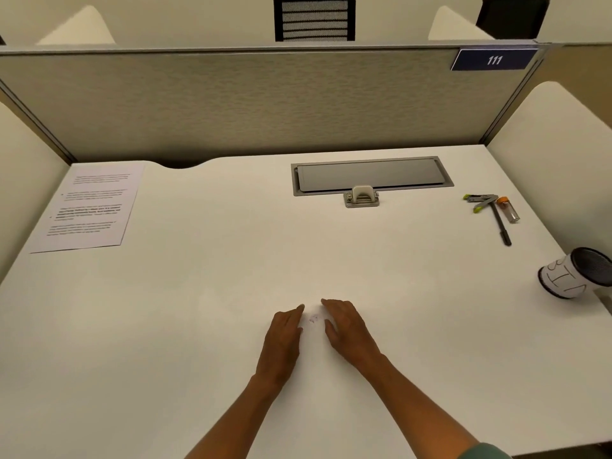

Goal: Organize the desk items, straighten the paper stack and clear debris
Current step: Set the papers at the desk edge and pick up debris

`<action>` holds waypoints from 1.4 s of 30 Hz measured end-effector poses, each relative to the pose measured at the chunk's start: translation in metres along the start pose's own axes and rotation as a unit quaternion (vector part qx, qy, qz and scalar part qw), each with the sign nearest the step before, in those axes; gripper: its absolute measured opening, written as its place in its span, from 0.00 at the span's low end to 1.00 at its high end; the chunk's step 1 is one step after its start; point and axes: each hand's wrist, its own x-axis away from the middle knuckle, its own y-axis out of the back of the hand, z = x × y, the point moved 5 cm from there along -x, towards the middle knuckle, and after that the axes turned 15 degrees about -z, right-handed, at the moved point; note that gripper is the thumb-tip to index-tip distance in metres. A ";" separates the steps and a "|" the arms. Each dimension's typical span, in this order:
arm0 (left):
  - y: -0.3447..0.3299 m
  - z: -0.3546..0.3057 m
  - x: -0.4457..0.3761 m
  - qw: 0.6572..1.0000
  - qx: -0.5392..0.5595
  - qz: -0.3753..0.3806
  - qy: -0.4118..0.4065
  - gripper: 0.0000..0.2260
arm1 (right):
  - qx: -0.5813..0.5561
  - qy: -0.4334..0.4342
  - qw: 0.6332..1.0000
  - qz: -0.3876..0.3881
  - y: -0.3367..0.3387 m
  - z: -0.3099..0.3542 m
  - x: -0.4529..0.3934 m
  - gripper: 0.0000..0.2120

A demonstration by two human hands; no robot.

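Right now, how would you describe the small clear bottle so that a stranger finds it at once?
Look at the white desk, far right side, past the grey cable hatch. There a stapler, a black pen and the bottle lie together. Only the bottle is transparent with an orange cap.

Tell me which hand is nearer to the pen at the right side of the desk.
Right. The right hand lies flat near the desk's front middle, well down and left of the pen. The left hand lies just beyond it, farther left, with small debris between them.
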 end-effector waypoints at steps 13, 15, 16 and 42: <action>0.002 0.007 -0.019 0.995 0.054 -0.046 0.068 0.15 | -0.062 -0.026 0.996 -0.060 0.002 0.000 0.003 0.18; 0.015 0.019 -0.016 0.999 0.002 -0.048 -0.005 0.17 | -0.030 -0.009 0.997 -0.067 0.006 -0.006 0.004 0.23; 0.020 0.026 -0.013 0.998 -0.021 -0.042 -0.037 0.19 | -0.012 -0.004 0.998 -0.065 0.008 -0.009 0.005 0.27; 0.024 0.039 -0.004 0.976 -0.184 -0.074 -0.092 0.16 | 0.030 -0.054 0.996 -0.059 0.002 -0.022 0.006 0.14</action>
